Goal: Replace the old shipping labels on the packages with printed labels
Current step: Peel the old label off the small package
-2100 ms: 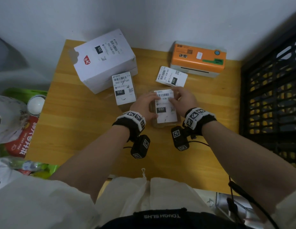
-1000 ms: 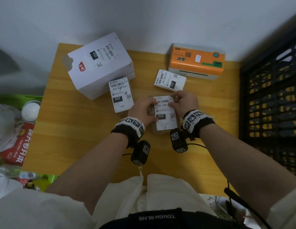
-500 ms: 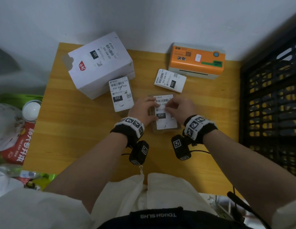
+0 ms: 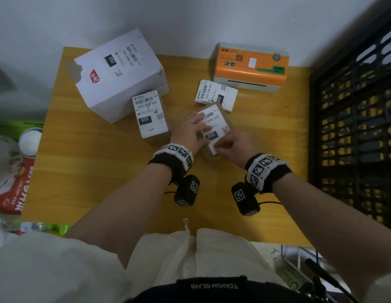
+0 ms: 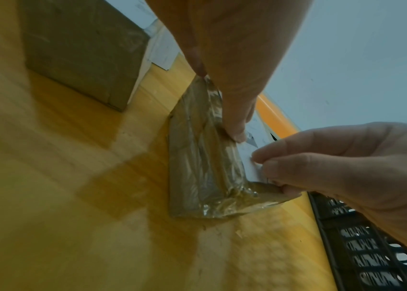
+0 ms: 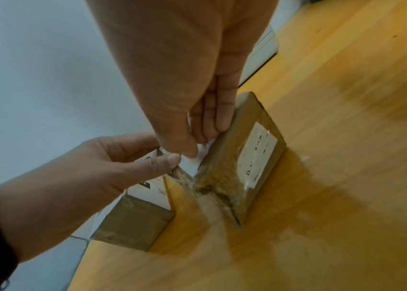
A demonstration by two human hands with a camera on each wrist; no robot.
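A small brown tape-wrapped package (image 4: 208, 155) lies at the table's middle with a white 032 label (image 4: 213, 127) on top. My left hand (image 4: 191, 132) presses its fingers flat across the label's left part, and its thumb (image 6: 164, 162) rests by the label's near edge. My right hand (image 4: 230, 144) pinches the label's near right corner (image 5: 250, 169) between thumb and fingers. The package's side (image 5: 197, 167) glints with tape. A second brown package with its own label (image 4: 149, 114) lies to the left. Loose printed labels (image 4: 215, 95) lie beyond the package.
A white box (image 4: 120, 73) bearing a label stands at the back left. An orange label printer (image 4: 251, 64) sits at the back right. A black slatted crate (image 4: 354, 127) borders the table's right edge. A cup (image 4: 29, 142) and a red bag (image 4: 13, 189) lie off the left edge.
My right hand slid from the label's far edge down to its near right corner. The left fingers spread further over the label. The package has turned slightly.
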